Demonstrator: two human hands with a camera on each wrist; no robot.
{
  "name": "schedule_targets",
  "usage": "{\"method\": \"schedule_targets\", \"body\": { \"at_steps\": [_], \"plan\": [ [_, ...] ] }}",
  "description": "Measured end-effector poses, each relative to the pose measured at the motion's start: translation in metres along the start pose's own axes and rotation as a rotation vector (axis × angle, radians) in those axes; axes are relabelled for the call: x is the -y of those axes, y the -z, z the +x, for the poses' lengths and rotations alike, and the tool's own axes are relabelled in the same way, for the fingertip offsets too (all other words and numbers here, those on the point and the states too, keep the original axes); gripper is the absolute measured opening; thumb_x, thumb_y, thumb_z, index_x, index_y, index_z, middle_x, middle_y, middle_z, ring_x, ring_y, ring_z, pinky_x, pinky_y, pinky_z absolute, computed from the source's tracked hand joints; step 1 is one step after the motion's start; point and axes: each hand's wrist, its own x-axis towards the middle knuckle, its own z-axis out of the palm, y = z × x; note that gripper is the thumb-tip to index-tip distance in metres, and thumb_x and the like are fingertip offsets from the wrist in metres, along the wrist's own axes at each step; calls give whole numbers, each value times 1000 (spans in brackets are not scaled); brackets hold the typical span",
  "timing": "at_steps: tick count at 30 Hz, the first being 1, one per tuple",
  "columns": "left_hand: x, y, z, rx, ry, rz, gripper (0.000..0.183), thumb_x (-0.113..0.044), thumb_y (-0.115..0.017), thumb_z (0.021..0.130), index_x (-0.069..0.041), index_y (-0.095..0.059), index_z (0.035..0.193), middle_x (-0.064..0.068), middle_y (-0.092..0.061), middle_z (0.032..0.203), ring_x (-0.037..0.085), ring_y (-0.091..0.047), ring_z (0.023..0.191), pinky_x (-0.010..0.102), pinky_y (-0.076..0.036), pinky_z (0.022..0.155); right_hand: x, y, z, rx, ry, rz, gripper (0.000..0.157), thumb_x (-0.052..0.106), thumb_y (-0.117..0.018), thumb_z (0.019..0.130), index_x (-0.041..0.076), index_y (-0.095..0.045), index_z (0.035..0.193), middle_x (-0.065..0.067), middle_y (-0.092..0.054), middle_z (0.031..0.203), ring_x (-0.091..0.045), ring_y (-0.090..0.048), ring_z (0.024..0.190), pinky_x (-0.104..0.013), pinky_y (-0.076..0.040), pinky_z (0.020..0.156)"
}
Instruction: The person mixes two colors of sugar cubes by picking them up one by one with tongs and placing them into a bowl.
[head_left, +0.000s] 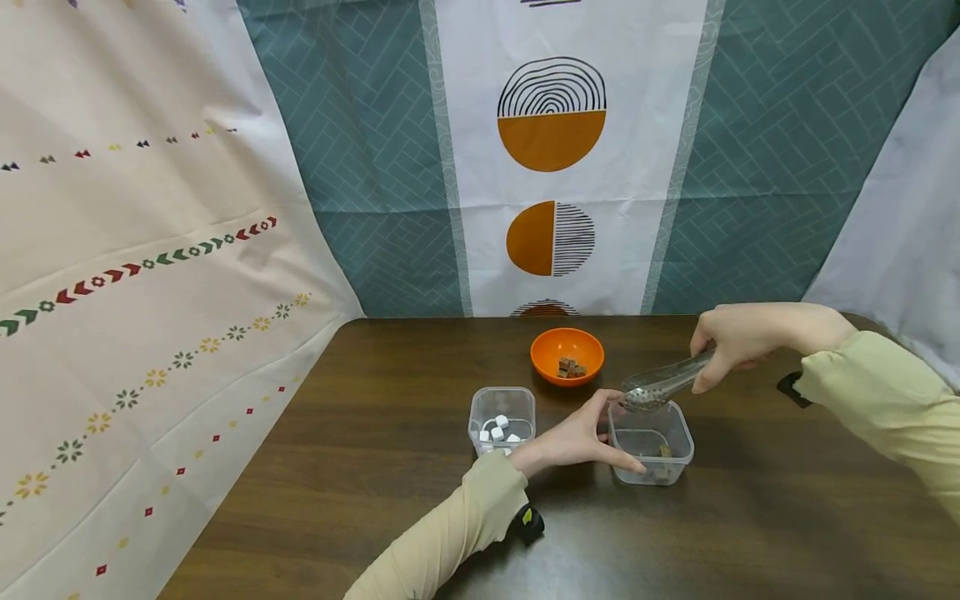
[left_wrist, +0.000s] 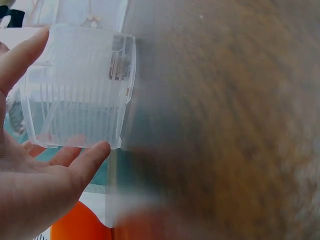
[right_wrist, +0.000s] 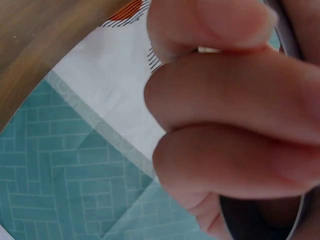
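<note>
- Over a clear box hang metal tongs, gripped in the curled right hand.
- The left hand holds that box between thumb and fingers, on the desk.
- Left of it, another box has white cubes.
- Behind, an orange bowl holds brown cubes.

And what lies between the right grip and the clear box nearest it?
In the head view, the tongs, held in the right grip, reach toward that clear box.
</note>
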Motion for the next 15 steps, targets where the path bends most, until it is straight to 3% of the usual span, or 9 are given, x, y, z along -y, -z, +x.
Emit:
{"method": "schedule_targets", "body": {
  "at_steps": [4,15],
  "plan": [
    [1,0,0,6,-9,-6,72,-12,-74,75,-18,-30,131,-6,-38,123,10,-39,112,20,-39,84,-2,-7,0,21,1,0,28,41,-75,68,16,-65,74,8,-34,40,-4,-27,34,-21,-24,35],
    [-1,0,0,3,-2,0,73,-13,-75,75,-18,-30,132,-7,-36,123,8,-39,109,21,-40,83,6,-23,9,28,40,-73,29,31,-76,64,19,-53,54,11,-32,39,-2,-26,32,-19,-23,33]
  ]
}}
